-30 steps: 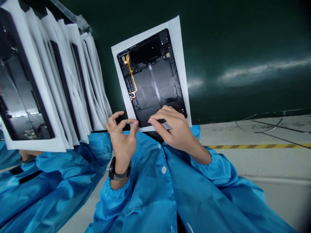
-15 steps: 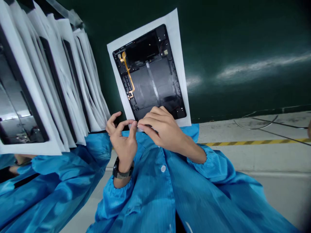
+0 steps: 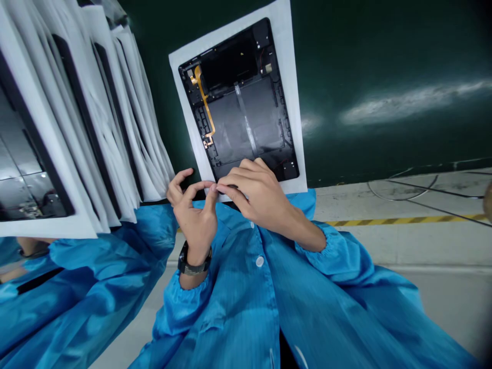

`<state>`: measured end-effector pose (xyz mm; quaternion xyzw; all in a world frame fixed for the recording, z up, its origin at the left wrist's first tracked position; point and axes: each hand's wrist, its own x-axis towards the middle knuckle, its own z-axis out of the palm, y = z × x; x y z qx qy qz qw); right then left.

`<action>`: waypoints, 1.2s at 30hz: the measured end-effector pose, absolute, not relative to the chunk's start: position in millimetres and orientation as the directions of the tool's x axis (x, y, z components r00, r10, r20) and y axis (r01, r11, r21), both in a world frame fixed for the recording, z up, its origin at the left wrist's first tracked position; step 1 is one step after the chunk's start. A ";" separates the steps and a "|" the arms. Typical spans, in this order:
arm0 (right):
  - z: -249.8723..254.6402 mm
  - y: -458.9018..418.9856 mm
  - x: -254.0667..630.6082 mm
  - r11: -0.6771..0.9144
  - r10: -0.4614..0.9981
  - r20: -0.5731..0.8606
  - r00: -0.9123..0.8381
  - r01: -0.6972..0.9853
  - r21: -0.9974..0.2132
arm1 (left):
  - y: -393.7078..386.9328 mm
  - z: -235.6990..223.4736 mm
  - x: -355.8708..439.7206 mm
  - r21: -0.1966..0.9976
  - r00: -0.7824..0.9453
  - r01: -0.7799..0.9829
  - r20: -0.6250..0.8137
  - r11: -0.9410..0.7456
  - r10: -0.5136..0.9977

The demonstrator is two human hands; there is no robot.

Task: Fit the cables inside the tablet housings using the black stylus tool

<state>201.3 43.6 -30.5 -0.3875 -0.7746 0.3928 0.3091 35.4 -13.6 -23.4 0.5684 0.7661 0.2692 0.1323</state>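
Note:
A black tablet back housing (image 3: 230, 123) lies on a white sheet (image 3: 296, 138), tilted a little on the green table. An orange flex cable (image 3: 207, 110) runs down its left side, and a clear strip (image 3: 246, 118) crosses its middle. My left hand (image 3: 196, 218) is at the near left corner, thumb and forefinger pinched together, other fingers curled. Beside it my right hand (image 3: 255, 189) reaches over the near edge of the housing, its thumb and fingertips pinched against the left fingertips. Whatever sits between the fingertips is too small to make out.
On the left stands a row of white sheets (image 3: 103, 113) with black housings between them. Another person's blue sleeve (image 3: 88, 277) is just below it. The green table (image 3: 384, 66) extends right, a shiny streak across it. Thin cables (image 3: 423, 192) hang past its near edge.
The housing and sheet appear slightly higher in the view, as does the whole scene, from a small camera shift. Both hands keep their pinch at the near left corner.

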 end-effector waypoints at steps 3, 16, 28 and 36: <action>-30.7 43.6 200.7 0.382 0.849 0.180 -0.496 0.343 -0.858 | -13.3 -22.1 34.7 0.563 -0.317 0.799 0.093 0.212 0.944; -30.3 43.1 201.6 0.377 0.845 0.163 -0.509 0.350 -0.857 | -14.3 -22.1 32.6 0.589 -0.309 0.786 0.106 0.191 0.945; -33.6 41.4 200.3 0.410 0.841 0.194 -0.504 0.363 -0.836 | -13.4 -19.9 29.0 0.621 -0.304 0.759 0.077 0.193 0.950; -33.7 40.7 202.6 0.381 0.854 0.185 -0.485 0.344 -0.858 | -12.8 -21.3 24.8 0.634 -0.306 0.750 0.078 0.189 0.949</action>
